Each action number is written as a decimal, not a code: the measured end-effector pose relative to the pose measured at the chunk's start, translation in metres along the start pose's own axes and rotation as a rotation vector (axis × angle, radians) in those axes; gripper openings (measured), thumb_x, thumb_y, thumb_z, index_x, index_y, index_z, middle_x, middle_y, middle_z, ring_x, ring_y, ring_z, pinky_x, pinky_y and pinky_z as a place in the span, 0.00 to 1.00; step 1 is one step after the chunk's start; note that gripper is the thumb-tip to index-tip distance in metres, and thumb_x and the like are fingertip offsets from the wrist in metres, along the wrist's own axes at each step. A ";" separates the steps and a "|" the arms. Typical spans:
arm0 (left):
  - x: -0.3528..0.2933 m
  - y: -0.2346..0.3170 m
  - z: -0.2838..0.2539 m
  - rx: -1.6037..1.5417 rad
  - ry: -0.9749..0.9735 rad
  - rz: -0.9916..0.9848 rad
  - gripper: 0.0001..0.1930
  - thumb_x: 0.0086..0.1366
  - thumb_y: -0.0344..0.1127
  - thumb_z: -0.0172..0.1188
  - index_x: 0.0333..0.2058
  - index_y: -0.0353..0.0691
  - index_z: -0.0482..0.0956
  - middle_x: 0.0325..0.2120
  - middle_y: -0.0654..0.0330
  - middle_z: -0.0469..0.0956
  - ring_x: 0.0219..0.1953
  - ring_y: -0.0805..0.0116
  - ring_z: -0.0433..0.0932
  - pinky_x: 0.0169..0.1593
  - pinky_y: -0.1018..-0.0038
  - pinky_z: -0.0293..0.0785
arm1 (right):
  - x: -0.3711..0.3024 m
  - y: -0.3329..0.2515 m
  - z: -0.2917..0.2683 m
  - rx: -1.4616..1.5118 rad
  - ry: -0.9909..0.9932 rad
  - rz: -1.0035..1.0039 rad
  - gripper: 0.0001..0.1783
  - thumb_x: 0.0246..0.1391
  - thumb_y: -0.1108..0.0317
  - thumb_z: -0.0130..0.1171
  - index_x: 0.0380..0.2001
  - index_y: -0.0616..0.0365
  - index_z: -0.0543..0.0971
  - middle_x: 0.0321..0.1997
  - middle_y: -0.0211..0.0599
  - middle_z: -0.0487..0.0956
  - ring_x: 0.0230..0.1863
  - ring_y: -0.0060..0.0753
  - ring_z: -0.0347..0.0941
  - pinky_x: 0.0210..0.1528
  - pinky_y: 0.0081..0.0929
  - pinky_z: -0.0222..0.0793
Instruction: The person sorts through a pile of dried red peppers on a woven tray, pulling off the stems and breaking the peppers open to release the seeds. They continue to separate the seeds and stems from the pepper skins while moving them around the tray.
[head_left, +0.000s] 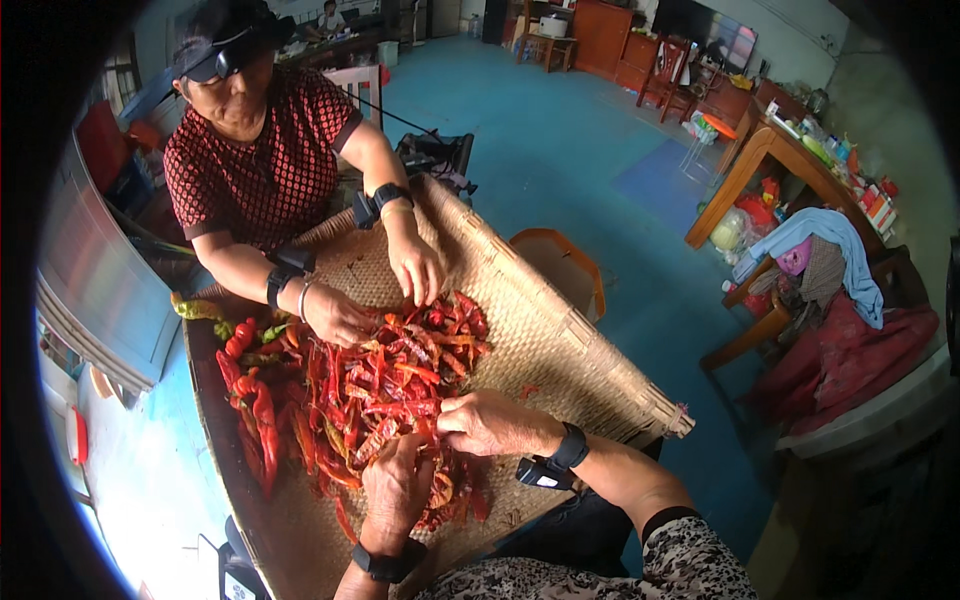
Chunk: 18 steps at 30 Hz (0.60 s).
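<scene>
A heap of dried red chilies (400, 370) lies on a large woven bamboo tray (545, 345). At the heap's near side, my left hand (395, 490) is closed, its fingertips pinching a red chili between my two hands. Close on its right, my right hand (500, 422) is closed too, thumb and fingers pinched on the chili; the fingertips are partly hidden. Across the tray, a co-worker's hands (340, 318) reach into the far side of the heap. Fresher, glossy red chilies (262, 420) and a few green ones (200, 309) lie along the left.
The co-worker stands beyond the tray's far left edge. A chair draped with clothes (820, 260) and a wooden table (765, 165) stand at the right. An orange-rimmed object (560, 265) is beyond the tray. A metallic cabinet door (110, 270) stands at the left.
</scene>
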<state>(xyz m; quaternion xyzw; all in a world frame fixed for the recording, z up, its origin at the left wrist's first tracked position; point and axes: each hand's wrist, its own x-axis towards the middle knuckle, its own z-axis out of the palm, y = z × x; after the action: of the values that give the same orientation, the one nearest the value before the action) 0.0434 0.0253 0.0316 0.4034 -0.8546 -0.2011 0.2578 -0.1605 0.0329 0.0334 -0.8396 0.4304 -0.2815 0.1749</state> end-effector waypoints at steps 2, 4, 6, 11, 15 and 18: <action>-0.002 -0.008 0.002 0.018 -0.045 -0.160 0.09 0.54 0.30 0.60 0.35 0.40 0.75 0.20 0.54 0.76 0.23 0.53 0.77 0.26 0.63 0.72 | -0.005 0.016 0.000 0.092 -0.075 0.116 0.04 0.51 0.72 0.58 0.24 0.58 0.76 0.23 0.30 0.72 0.21 0.25 0.69 0.20 0.25 0.65; -0.006 -0.015 -0.001 -0.050 -0.023 -0.184 0.09 0.53 0.28 0.60 0.35 0.40 0.74 0.18 0.54 0.76 0.20 0.54 0.77 0.24 0.64 0.72 | -0.006 0.032 -0.008 0.219 0.120 0.115 0.05 0.54 0.67 0.59 0.27 0.55 0.78 0.22 0.25 0.73 0.20 0.17 0.65 0.20 0.16 0.64; -0.010 -0.020 -0.004 -0.077 -0.086 -0.190 0.10 0.54 0.27 0.60 0.36 0.37 0.74 0.21 0.52 0.77 0.22 0.55 0.78 0.25 0.66 0.73 | -0.009 0.045 -0.025 0.466 0.405 0.203 0.09 0.55 0.62 0.58 0.25 0.53 0.76 0.23 0.23 0.73 0.20 0.16 0.64 0.20 0.14 0.62; -0.020 -0.025 0.003 -0.261 -0.011 -0.160 0.09 0.55 0.25 0.59 0.37 0.33 0.74 0.24 0.51 0.78 0.26 0.61 0.79 0.29 0.69 0.74 | -0.019 0.062 -0.064 1.304 0.980 0.551 0.25 0.58 0.53 0.55 0.53 0.57 0.71 0.25 0.25 0.73 0.23 0.11 0.65 0.23 0.12 0.66; -0.011 -0.010 -0.003 -0.380 0.008 -0.171 0.07 0.55 0.23 0.57 0.35 0.33 0.73 0.26 0.50 0.77 0.26 0.62 0.78 0.30 0.70 0.74 | -0.010 0.034 -0.036 0.809 0.538 0.412 0.21 0.58 0.53 0.56 0.48 0.55 0.74 0.34 0.31 0.76 0.28 0.19 0.69 0.29 0.18 0.71; -0.002 0.000 -0.005 -0.401 -0.025 -0.137 0.05 0.55 0.23 0.57 0.32 0.33 0.72 0.21 0.55 0.76 0.24 0.68 0.76 0.30 0.73 0.73 | 0.005 0.003 -0.007 0.447 -0.044 0.117 0.22 0.56 0.57 0.57 0.49 0.60 0.73 0.44 0.41 0.76 0.33 0.28 0.74 0.33 0.25 0.74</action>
<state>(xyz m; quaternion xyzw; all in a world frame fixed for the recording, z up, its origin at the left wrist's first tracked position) 0.0475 0.0268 0.0350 0.3988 -0.7710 -0.3893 0.3082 -0.1643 0.0265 0.0396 -0.7595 0.4013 -0.3410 0.3820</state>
